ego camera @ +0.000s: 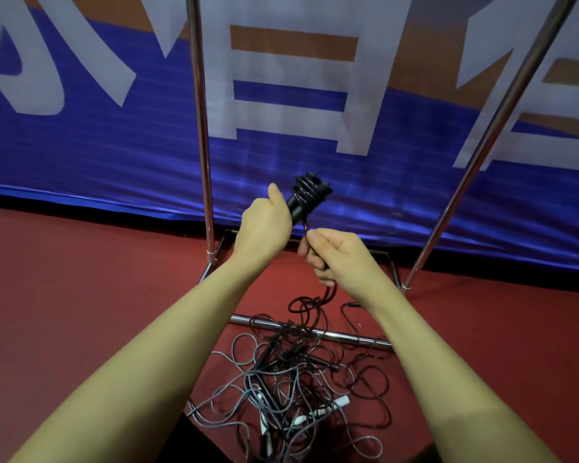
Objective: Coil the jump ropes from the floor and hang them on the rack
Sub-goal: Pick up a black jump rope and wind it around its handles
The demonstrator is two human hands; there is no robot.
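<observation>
**Coiling one black rope: hands, cord, pile, rack**

Winding item: black jump rope handle [296, 203], gripped in the left hand [264, 225], fingers curled round its lower end, thumb up. Long axis tilts up and to the right, away from the person. Several turns of black cord [311, 190] already sit wrapped round the upper part of the handle.

Feeding item: right hand [335, 255], just right of and below the left, fingers closed round the free run of the same cord. Cord leaves the wrapped handle, passes down through this fist and drops toward the floor. The two hands are near each other but not touching.

Governing relation: the unwound cord lies below and nearer than the grip, trailing straight down to the pile; the right hand is the one on the slack, so the next turn would likely be its job, carried up and round the handle's tilted axis.

Remaining stock: tangled pile of jump ropes [291, 379] on the red floor [81, 295], near side, between the forearms; black and grey cords mixed, some white handles [340, 402] showing. Snagging in the tangle looks possible.

Destination: metal rack [201, 128], two upright poles at the far side, base bar crossing under the pile's far edge. Nothing visibly hung within view. Blue banner [114, 145] behind.
</observation>
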